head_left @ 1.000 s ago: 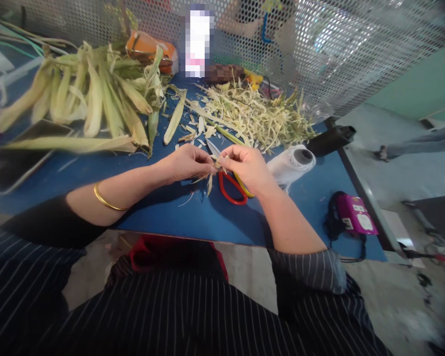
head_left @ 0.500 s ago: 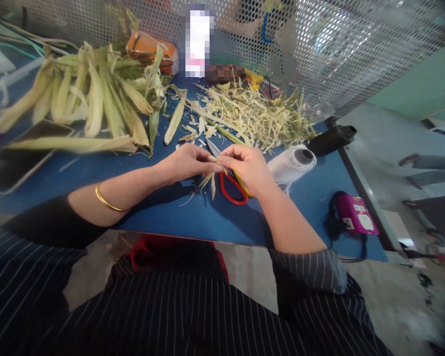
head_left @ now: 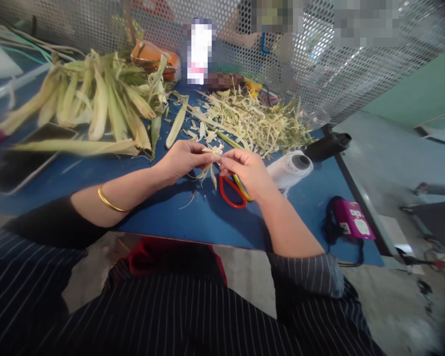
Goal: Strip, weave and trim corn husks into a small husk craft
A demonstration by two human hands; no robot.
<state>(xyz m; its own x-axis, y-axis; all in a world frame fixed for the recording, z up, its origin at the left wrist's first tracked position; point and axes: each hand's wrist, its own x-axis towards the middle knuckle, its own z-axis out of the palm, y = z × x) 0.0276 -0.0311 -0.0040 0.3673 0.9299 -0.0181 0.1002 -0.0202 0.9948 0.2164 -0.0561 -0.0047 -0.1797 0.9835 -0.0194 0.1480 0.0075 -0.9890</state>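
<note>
Over the blue table (head_left: 193,217) my left hand (head_left: 183,159) and my right hand (head_left: 246,170) meet, both pinched on a small bunch of pale leaf strips (head_left: 210,163) whose ends hang down between them. Scissors with red and yellow handles (head_left: 233,192) lie on the table right under my right hand, partly hidden by it. A gold bangle (head_left: 111,200) sits on my left forearm.
A pile of long pale green leaves (head_left: 100,101) lies at the back left, a heap of shredded strips (head_left: 252,121) at the back middle. A white thread spool (head_left: 291,167), a black object (head_left: 328,144) and a pink device (head_left: 350,222) lie right. Perforated mesh (head_left: 319,59) walls the far edge.
Both hands have risen slightly toward the far side with the strips; the loose ends now hang lower between them. The scissor blade tip is hidden behind the hands.
</note>
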